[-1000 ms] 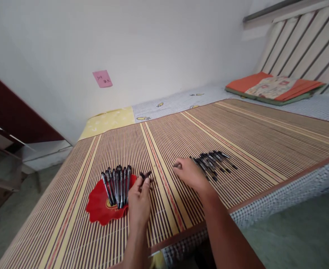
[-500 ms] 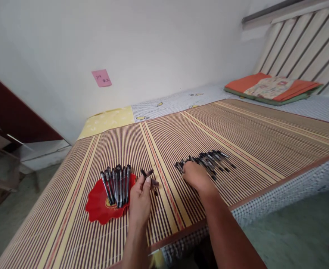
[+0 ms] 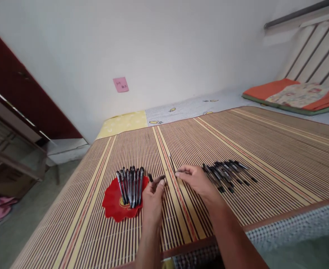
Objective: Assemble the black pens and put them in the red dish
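In the head view, the left hand (image 3: 153, 196) is raised a little above the striped bamboo mat (image 3: 265, 149), its fingers drawn together around a small dark pen cap (image 3: 156, 178) pinched at the fingertips, with a second short dark piece showing just left of it, too small to identify. The right hand (image 3: 196, 179) lies just right of it, thumb and forefinger closed on a thin pen (image 3: 172, 164) whose slender tip runs away from the hand toward the far left, so that its long axis slants across the mat's stripes. The cap end in the left hand and the near end of the pen in the right hand face each other across a narrow gap over a yellow stripe of the mat; they are near but apart. To the left of the left hand, just beside it, a red scalloped dish (image 3: 112, 203) holds a row of capped pens (image 3: 130, 183) lying side by side, long axes pointing away from the person; the left hand is plainly the nearer one to it. To the right of the right hand, almost touching its knuckles, is a loose pile of pens (image 3: 226, 173) fanned toward the far right; the right hand is nearer that pile. A pink note (image 3: 121, 84) is stuck on the far wall, and an orange cushion (image 3: 293, 95) lies at the far right.
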Available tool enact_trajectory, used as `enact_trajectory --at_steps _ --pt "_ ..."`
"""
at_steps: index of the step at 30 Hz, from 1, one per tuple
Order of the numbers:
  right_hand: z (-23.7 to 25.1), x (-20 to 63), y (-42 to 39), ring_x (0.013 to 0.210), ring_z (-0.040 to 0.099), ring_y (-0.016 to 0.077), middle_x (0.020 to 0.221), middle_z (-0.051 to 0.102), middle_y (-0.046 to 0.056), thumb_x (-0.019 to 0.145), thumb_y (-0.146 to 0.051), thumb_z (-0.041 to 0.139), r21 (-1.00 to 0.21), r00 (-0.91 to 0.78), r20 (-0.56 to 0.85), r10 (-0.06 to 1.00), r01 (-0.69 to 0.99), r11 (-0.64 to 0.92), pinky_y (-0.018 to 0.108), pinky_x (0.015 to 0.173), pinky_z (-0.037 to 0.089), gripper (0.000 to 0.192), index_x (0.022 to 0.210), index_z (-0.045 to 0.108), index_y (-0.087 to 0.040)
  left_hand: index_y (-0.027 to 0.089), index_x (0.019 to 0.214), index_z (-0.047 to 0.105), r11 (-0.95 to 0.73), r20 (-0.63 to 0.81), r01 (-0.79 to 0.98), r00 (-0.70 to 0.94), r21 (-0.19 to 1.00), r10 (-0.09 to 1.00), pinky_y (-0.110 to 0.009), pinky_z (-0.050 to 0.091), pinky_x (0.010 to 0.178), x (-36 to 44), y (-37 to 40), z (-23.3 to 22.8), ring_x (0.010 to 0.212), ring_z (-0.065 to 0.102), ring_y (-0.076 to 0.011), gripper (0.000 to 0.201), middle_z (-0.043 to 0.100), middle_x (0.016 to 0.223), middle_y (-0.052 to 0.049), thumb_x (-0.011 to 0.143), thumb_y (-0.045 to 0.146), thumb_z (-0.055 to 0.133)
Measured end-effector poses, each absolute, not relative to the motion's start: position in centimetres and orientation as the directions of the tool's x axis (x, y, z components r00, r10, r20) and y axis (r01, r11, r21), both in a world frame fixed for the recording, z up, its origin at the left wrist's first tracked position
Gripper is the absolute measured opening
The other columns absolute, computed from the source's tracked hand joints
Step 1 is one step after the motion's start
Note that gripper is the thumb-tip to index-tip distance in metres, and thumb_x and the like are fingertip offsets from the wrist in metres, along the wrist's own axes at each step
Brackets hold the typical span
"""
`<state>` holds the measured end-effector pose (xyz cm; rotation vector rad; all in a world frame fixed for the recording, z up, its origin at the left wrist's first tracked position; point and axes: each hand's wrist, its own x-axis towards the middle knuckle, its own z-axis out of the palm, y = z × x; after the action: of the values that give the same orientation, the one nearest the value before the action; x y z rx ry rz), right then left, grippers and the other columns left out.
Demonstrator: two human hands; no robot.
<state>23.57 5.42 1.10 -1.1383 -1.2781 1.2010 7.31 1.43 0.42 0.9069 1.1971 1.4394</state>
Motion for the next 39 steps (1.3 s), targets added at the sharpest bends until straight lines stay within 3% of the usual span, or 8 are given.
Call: enact_trajectory --at_steps 4,11,16,19,24,33,36,39 --pt "1.4 21.6 5.1 0.064 0.055 0.0129 0.069 0.063 -0.002 0.069 -0.039 0.078 -0.975 -0.061 0.05 0.997 -0.221 0.035 0.026 0.063 0.044 0.024 0.078 0.069 -0.018 0.014 0.099 0.074 0.077 -0.119 -0.364 -0.095 0.928 0.988 -0.021 0.039 0.053 7.8 1.1 0.8 0.052 0.048 -0.0068 0.046 0.069 0.074 -0.001 0.066 0.044 0.085" --pt "1.9 21.6 5.0 0.053 0.046 0.0085 0.061 0.056 -0.005 0.076 -0.04 0.076 -0.971 -0.109 0.118 0.987 -0.221 0.091 0.022 0.051 0.035 0.023 0.079 0.07 -0.018 0.014 0.084 0.07 0.089 -0.118 -0.447 -0.036 0.89 0.992 -0.017 0.033 0.047 7.9 0.9 0.8 0.049 0.044 -0.0048 0.041 0.066 0.066 0.001 0.061 0.04 0.091" --pt "3.3 22.9 4.8 0.055 0.05 0.0092 0.078 0.068 0.002 0.083 -0.044 0.07 -0.931 0.071 0.168 0.983 -0.318 0.181 0.023 0.05 0.037 0.028 0.095 0.073 -0.019 0.014 0.084 0.071 0.102 -0.125 -0.4 -0.032 0.911 0.992 -0.019 0.038 0.053 7.8 0.9 0.4 0.059 0.055 -0.0092 0.039 0.068 0.071 -0.003 0.062 0.04 0.09" --pt "3.8 23.4 4.8 0.056 0.051 0.0101 0.07 0.067 0.001 0.083 -0.044 0.071 -0.918 0.151 0.173 0.973 -0.332 0.214 0.023 0.051 0.038 0.031 0.1 0.074 -0.018 0.013 0.087 0.073 0.112 -0.113 -0.31 0.013 0.944 0.993 -0.02 0.035 0.054 8.0 1.0 0.1 0.057 0.051 -0.0091 0.037 0.068 0.07 -0.003 0.067 0.041 0.087" --pt "3.8 23.7 4.9 0.053 0.049 0.0083 0.073 0.07 0.002 0.079 -0.042 0.074 -0.907 0.127 0.169 0.977 -0.368 0.204 0.022 0.047 0.036 0.027 0.093 0.075 -0.018 0.014 0.083 0.072 0.097 -0.09 -0.195 0.045 0.976 0.995 -0.023 0.035 0.055 8.3 1.0 -0.1 0.055 0.048 -0.0103 0.034 0.068 0.068 -0.003 0.068 0.043 0.084" --pt "4.0 24.2 4.8 0.058 0.058 0.009 0.081 0.074 0.004 0.078 -0.038 0.077 -0.895 0.029 0.168 0.985 -0.414 0.165 0.021 0.051 0.043 0.022 0.086 0.072 -0.018 0.015 0.082 0.072 0.068 -0.073 -0.196 -0.021 0.978 0.997 -0.03 0.048 0.073 8.8 0.9 0.5 0.073 0.063 -0.0185 0.036 0.071 0.075 -0.005 0.062 0.042 0.087" --pt "4.0 24.2 4.8 0.059 0.059 0.0092 0.084 0.074 0.004 0.078 -0.037 0.077 -0.888 0.054 0.171 0.984 -0.424 0.177 0.022 0.055 0.046 0.022 0.087 0.072 -0.018 0.015 0.085 0.074 0.031 -0.032 -0.141 -0.007 0.99 0.999 -0.03 0.048 0.076 8.7 0.7 0.7 0.078 0.064 -0.0201 0.036 0.072 0.08 -0.007 0.068 0.045 0.084" --pt "4.3 24.4 4.7 0.058 0.058 0.0093 0.08 0.072 0.002 0.076 -0.037 0.08 -0.866 0.142 0.144 0.979 -0.46 0.195 0.023 0.056 0.049 0.023 0.086 0.071 -0.018 0.016 0.103 0.074 0.0 0.002 -0.058 0.025 0.998 1.0 -0.029 0.047 0.071 8.5 0.4 1.1 0.074 0.06 -0.0181 0.043 0.072 0.088 -0.008 0.082 0.053 0.071"
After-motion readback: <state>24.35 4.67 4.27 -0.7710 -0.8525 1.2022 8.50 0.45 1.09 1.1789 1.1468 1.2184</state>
